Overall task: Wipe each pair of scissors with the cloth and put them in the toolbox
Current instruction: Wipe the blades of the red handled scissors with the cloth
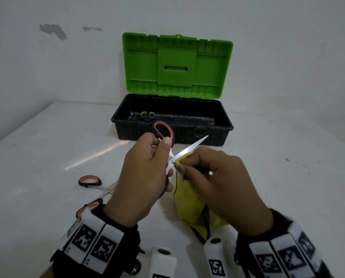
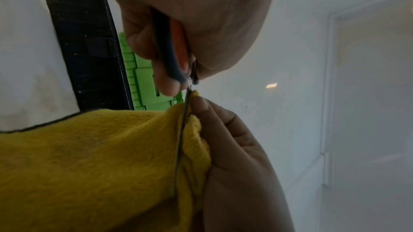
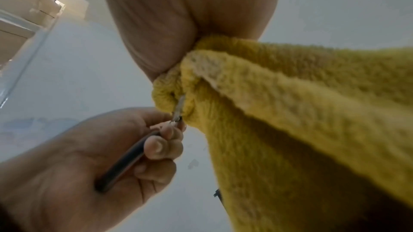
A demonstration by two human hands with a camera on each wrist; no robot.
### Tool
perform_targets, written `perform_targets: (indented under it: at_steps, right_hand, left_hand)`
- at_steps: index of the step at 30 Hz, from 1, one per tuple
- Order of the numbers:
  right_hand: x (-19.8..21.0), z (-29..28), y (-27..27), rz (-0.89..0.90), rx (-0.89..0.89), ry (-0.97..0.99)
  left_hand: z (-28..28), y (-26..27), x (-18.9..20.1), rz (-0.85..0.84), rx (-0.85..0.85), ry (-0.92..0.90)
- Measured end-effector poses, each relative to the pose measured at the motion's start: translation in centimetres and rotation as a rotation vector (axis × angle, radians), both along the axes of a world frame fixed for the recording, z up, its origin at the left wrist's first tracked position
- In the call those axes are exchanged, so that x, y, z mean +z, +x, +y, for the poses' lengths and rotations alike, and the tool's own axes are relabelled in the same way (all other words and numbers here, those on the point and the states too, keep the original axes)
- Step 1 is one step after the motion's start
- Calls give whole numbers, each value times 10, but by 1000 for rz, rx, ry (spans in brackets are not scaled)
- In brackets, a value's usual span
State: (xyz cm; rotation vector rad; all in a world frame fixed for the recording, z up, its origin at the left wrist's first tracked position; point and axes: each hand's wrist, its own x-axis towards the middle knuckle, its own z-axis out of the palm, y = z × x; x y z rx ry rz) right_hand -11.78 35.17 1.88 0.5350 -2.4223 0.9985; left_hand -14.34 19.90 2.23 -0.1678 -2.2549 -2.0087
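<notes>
White-walled room with a white table [image 1: 47,149] under both hands; beyond them stands the black plastic toolbox [image 1: 172,128], green lid up, a green-handled pair of scissors [image 1: 147,115] inside; the right hand [image 1: 223,183] pinches the yellow fleecy cloth [image 1: 187,205] around one blade; the left hand [image 1: 141,177] grips the red-and-black-handled scissors [image 1: 163,133]; orange-handled scissors [image 1: 90,181] lie left of it.

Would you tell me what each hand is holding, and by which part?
Left hand grips the red-and-black-handled scissors by the handles; right hand pinches the yellow cloth around one blade near the pivot.
</notes>
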Motion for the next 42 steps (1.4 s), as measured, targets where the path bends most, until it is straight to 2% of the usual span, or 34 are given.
perform_targets:
  at_steps: [8, 12, 15, 19, 28, 37, 42]
  right_hand:
    - [-5, 16, 13, -137, 122, 174]
    - [0, 35, 16, -214, 113, 164]
    - [11, 43, 12, -154, 10, 7]
    - [21, 28, 6, -28, -54, -66]
    - [7, -9, -5, 198, -180, 52]
    - [10, 1, -4, 194, -265, 36]
    - [4, -14, 3, 172, -173, 108]
  left_hand:
    - [-12, -2, -7, 33, 53, -5]
    - [-15, -5, -3, 29, 44, 30]
    - [-13, -6, -1, 22, 34, 39]
    - [-7, -2, -3, 36, -8, -20]
    - [-8, 2, -7, 166, -62, -70]
    - [-10, 1, -7, 134, -89, -120]
    - [-9, 3, -7, 151, -97, -140]
